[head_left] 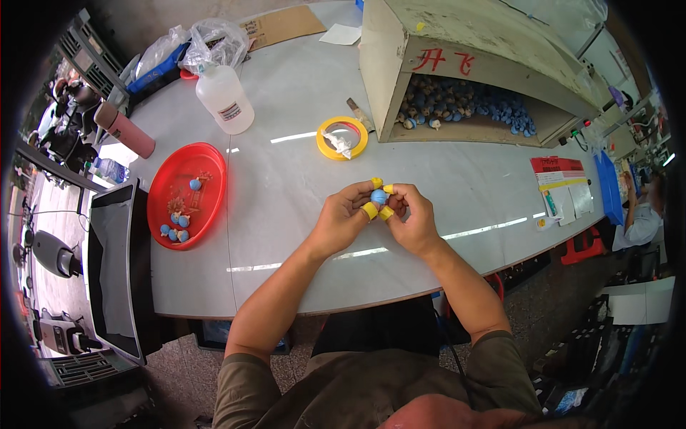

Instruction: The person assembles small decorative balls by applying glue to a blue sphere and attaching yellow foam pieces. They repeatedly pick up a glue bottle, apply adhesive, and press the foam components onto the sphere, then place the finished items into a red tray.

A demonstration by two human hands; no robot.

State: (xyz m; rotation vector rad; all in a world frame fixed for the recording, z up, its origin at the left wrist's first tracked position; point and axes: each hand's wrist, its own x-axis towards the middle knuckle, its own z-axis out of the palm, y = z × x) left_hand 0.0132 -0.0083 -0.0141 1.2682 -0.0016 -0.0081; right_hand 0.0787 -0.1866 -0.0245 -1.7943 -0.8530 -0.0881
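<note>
Over the middle of the table, a small round blue piece [379, 196], like a toy figure's head, is pinched between the fingertips of both hands. My left hand [339, 220] grips it from the left, my right hand [416, 219] from the right. Yellow covers sit on the thumb and index fingertips of each hand. The piece's underside is partly hidden by the fingers. Left of my hands lies a round red tray [217, 196] with several similar blue pieces [175, 230] in it. Beyond my hands is a shallow yellow dish [322, 145] with crumpled white tissue [337, 144] inside.
At the back right stands a beige cabinet [389, 68], its opening filled with many blue pieces [464, 104]. A clear bottle [225, 96] and pink flask [125, 130] stand at the left. A black bin [118, 272] adjoins the table. Papers [564, 189] lie right; a person [639, 222] sits beyond.
</note>
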